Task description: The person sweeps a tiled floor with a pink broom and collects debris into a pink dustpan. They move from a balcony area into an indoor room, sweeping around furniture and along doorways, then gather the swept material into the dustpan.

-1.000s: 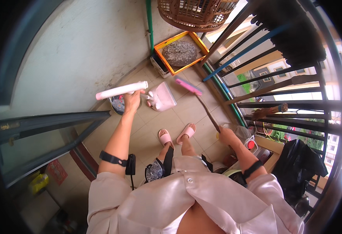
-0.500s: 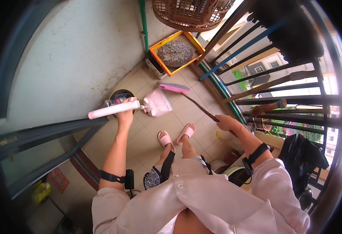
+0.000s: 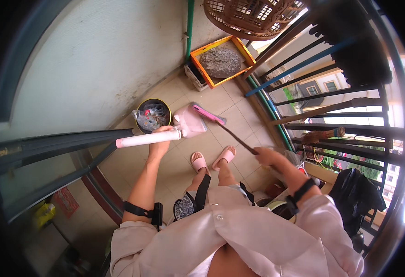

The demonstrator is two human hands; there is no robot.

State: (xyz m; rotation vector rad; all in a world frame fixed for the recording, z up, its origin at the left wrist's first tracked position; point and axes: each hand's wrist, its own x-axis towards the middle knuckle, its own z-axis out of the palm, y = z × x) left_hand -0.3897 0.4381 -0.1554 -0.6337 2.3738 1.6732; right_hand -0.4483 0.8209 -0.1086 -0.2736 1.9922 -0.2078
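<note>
My left hand (image 3: 160, 142) is closed round the thick white-and-pink handle of a dustpan (image 3: 191, 121), whose pale pink pan reaches out toward the middle of the floor. In my right hand (image 3: 268, 157) is the thin dark handle of a broom (image 3: 210, 115). The broom's pink head with grey bristles lies right against the dustpan's open edge; whether they touch I cannot tell. Just beyond my left hand stands a black trash bin (image 3: 169, 112) with a yellow rim, holding plastic bags and litter. No sweepings can be made out in the pan.
An orange-yellow tray (image 3: 205, 75) with a grey, crusted mound stands in the far corner, below a brown woven basket (image 3: 253, 23). Dark railings (image 3: 341, 125) line the right, with poles leaning there and a black plastic bag (image 3: 357, 196). A glass door frame (image 3: 59, 145) is at left.
The view has shifted, so the surroundings sit further right. The dustpan has swung away from over the bin, uncovering it, and the broom head has turned and come against the pan.
</note>
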